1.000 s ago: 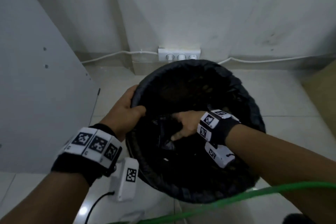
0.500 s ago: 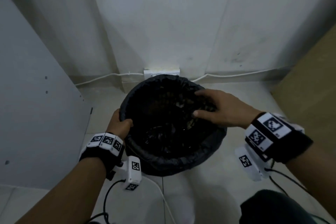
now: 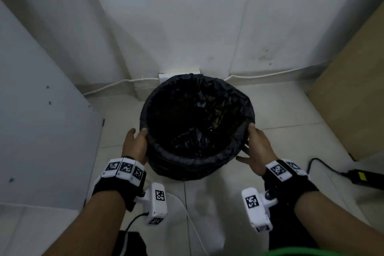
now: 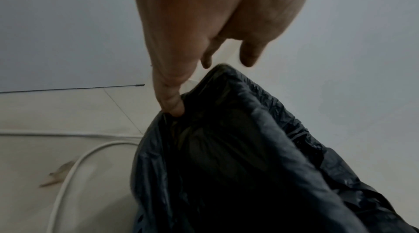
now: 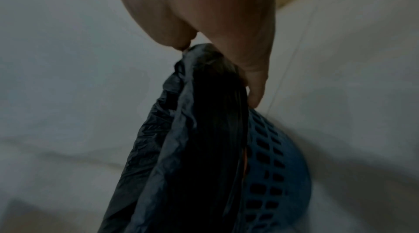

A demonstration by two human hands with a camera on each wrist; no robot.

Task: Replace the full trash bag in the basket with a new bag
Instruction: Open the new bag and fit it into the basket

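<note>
A black trash bag (image 3: 197,158) lines the round basket on the floor, its edge folded over the rim. The basket's blue lattice wall (image 5: 272,165) shows below the fold in the right wrist view. My left hand (image 3: 136,141) rests against the left side of the rim with fingers mostly straight. One left fingertip (image 4: 174,108) touches the bag's fold (image 4: 226,147). My right hand (image 3: 254,143) is at the right side of the rim. There its thumb and fingers (image 5: 254,84) pinch the bag's edge (image 5: 204,54), which rises to a peak.
A white power strip (image 3: 178,74) and white cable (image 3: 116,87) run along the wall behind the basket. A grey panel (image 3: 41,110) stands on the left and a tan cabinet (image 3: 353,89) on the right. A black adapter (image 3: 365,176) and a white cable (image 4: 68,174) lie on the floor.
My right hand came out of the basket, passed over the far rim, and now holds the bag's edge at the right side. The left hand stayed at the left rim. The head moved back.
</note>
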